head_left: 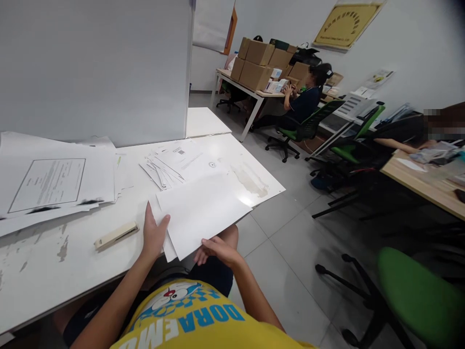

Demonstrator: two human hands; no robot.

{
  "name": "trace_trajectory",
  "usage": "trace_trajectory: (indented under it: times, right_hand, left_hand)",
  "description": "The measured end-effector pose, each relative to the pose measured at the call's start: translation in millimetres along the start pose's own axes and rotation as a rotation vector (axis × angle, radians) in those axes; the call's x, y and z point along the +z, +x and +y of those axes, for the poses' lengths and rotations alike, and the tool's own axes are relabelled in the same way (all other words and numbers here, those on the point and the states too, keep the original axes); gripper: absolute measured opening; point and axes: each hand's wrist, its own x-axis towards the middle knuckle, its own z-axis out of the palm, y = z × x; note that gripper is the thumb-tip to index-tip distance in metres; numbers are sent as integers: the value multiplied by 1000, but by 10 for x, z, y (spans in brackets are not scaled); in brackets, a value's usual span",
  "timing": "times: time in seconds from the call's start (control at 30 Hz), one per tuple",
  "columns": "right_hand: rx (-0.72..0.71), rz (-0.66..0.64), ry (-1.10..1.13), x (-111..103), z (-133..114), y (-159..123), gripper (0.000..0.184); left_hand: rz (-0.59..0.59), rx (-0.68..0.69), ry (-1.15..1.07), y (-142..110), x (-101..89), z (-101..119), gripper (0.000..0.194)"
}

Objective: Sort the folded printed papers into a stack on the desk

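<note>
White sheets of paper (205, 208) lie at the front edge of the white table, two of them slightly out of line and jutting past the edge. My right hand (218, 251) pinches their near edge, thumb on top and fingers underneath. Against their left side rests my left hand (155, 232), its fingers stretched out and the thumb apart, touching the paper's edge. A cream stapler (116, 236) lies on the table to the left of my left hand. Just beyond the sheets is a loose fanned pile of printed papers (163, 169).
A tall stack of printed pages (54, 179) covers the table's left part, before a grey partition (94, 68). The table (261, 179) ends at the right. Green chairs (417, 295) stand on the floor. Two people sit at other desks, one near cardboard boxes (254, 72).
</note>
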Motion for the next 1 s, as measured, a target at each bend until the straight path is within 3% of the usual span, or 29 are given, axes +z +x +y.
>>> trace_trajectory:
  times: [0.07, 0.1, 0.23, 0.3, 0.37, 0.5, 0.53, 0.63, 0.7, 0.77, 0.87, 1.0]
  right_hand:
    - [24, -86, -163, -275, -86, -145, 55]
    - [-41, -5, -209, -416, -141, -215, 53]
    - [-541, 702, -305, -842, -410, -313, 43]
    - [-677, 859, -391, -928, -550, -204, 56]
    - [-767, 836, -410, -943, -665, -12, 67]
    - [-901, 671, -275, -890, -740, 419, 56]
    - [-923, 689, -264, -877, -724, 506, 53]
    - [-886, 825, -275, -855, -642, 697, 62]
    - [-766, 838, -283, -842, -592, 783, 66]
    - [-691, 811, -313, -820, -563, 847, 63]
    - [-636, 852, -419, -777, -561, 905, 64]
    - [-492, 971, -669, -746, -594, 937, 67]
  left_hand:
    - [49, 88, 23, 3, -55, 51, 80]
    - [74, 146, 47, 2, -88, 76, 79]
    - [165, 414, 122, -4, -220, 111, 80]
    - [226, 571, 138, 6, -265, 84, 82]
    - [248, 722, 165, 37, -289, 48, 80]
    - [18, 908, 207, 109, -293, -34, 79]
    - [31, 920, 238, 119, -290, -61, 74]
    - [225, 890, 381, 129, -277, -133, 49]
    - [186, 888, 426, 126, -261, -142, 39]
    - [48, 885, 432, 122, -234, -116, 36]
    - [-5, 742, 455, 121, -179, -68, 34]
    - [187, 493, 477, 140, -141, -74, 41]
